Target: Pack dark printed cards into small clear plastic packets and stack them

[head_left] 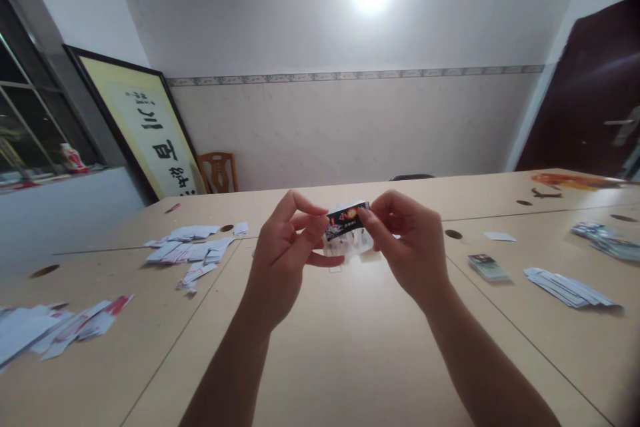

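Observation:
A small clear plastic packet [350,243] with a black, orange-printed top strip [345,221] is held up above the middle of the table. My left hand [285,253] pinches its left end between thumb and fingers, with a lower finger stretched beneath it. On the other side, my right hand [410,240] grips the right end of the black strip with thumb and forefinger. What lies inside the packet is too small to tell.
White paper pieces [190,252] and more papers [75,327] lie on the table [325,360] at left. A card stack [489,268], paper strips [570,288] and plastic packets [607,240] lie at right. A framed calligraphy piece [145,127] leans at the back left.

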